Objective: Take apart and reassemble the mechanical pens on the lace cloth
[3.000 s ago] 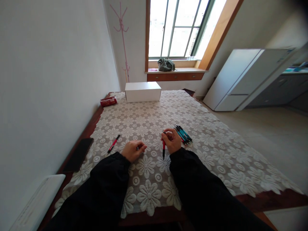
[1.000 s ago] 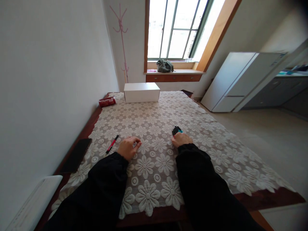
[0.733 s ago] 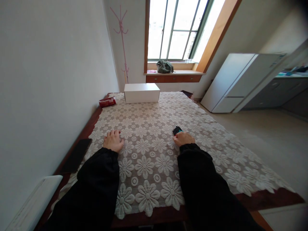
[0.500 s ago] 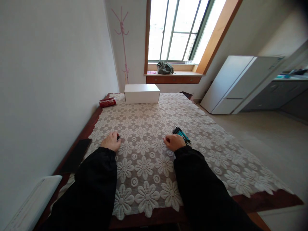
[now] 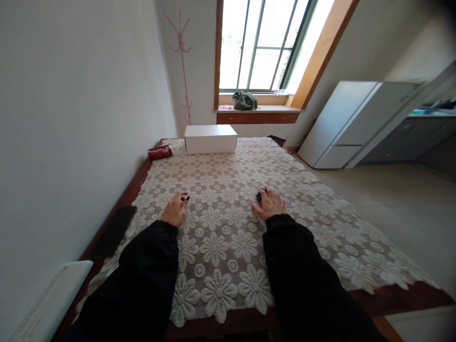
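My left hand (image 5: pixel 174 209) is above the left middle of the lace tablecloth (image 5: pixel 218 289), pinching a small black piece (image 5: pixel 187 197) whose end shows at the fingertips; its kind is unclear. To the right, my right hand (image 5: pixel 271 203) lies over the bundle of pens, fingers curled down around them with the thumb on the near side. Black pen ends (image 5: pixel 259 196) and a bit of red stick out between the thumb and fingers. The rest of the bundle is hidden under the hand.
A white box (image 5: pixel 210 143) stands at the far end of the table, beside a red packet (image 5: pixel 159 152). Along the left edge lie a flat black slab (image 5: pixel 113 231) and a white long object (image 5: pixel 53 299). A wall borders the left; a fridge (image 5: pixel 338 123) stands beyond, right.
My left hand has moved slightly right and forward with the black piece. My right hand has gone from a closed fist beside the pens to over them, its fingers extending and covering the teal barrels.
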`<state>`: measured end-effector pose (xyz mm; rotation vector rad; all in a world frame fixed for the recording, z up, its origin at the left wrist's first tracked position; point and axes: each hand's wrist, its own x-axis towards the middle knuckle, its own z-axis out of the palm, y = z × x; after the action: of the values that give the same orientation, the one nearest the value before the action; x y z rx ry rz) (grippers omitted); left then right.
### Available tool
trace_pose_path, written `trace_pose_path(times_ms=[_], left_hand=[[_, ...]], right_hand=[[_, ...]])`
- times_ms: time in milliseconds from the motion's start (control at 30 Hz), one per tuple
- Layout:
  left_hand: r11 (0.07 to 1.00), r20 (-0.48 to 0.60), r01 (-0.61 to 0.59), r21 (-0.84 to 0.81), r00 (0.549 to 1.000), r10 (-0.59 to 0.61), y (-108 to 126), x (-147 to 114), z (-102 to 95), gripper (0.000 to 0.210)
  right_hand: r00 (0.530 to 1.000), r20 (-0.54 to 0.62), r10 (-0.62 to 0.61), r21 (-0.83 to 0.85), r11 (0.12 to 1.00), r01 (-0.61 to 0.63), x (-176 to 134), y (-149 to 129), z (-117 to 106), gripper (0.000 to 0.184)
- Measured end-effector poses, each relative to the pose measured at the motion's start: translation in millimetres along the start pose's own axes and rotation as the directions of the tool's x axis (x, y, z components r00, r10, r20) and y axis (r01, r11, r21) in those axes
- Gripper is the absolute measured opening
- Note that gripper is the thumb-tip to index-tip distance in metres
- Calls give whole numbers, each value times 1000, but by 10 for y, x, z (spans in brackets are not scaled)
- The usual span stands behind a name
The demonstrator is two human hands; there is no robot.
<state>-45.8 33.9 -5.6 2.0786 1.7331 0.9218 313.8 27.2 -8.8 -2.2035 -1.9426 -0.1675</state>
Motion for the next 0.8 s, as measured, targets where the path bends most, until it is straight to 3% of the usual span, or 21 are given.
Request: trace_pose_path(times_ms=[133, 300, 467, 533, 600, 667, 733, 800], left_hand=[[999, -31, -3, -39, 1000, 2, -9, -19, 58, 31], [999, -35, 0, -54, 999, -1, 3, -41, 84, 30], [981, -86, 48, -188, 994, -65, -3, -26, 106, 29], [941, -92, 88, -326, 988, -124, -22, 1, 125, 30], [858, -46, 134, -497, 983, -180, -41, 34, 145, 36], [739, 39, 186, -648, 977, -211, -44, 60, 163, 45], [612, 127, 236, -755, 968, -216, -24, 68, 178, 51], [492, 197, 280, -824, 957, -215, 20, 54, 195, 52]], right_hand=[[977, 169, 130, -55, 991, -122, 103, 158, 237, 58], [987, 90, 130, -28, 991, -128, 196, 166, 340, 57], [993, 13, 115, -31, 993, -115, 122, 123, 247, 62], [997, -65, 35, -20, 999, -36, 90, 70, 164, 61], [981, -137, -139, 48, 988, 147, 74, -9, 69, 55], [937, -174, -304, 172, 927, 333, 61, -101, -20, 42], [905, -204, -374, 306, 853, 421, 36, -196, -94, 30], [889, -164, -427, 466, 761, 452, -8, -286, -156, 26]])
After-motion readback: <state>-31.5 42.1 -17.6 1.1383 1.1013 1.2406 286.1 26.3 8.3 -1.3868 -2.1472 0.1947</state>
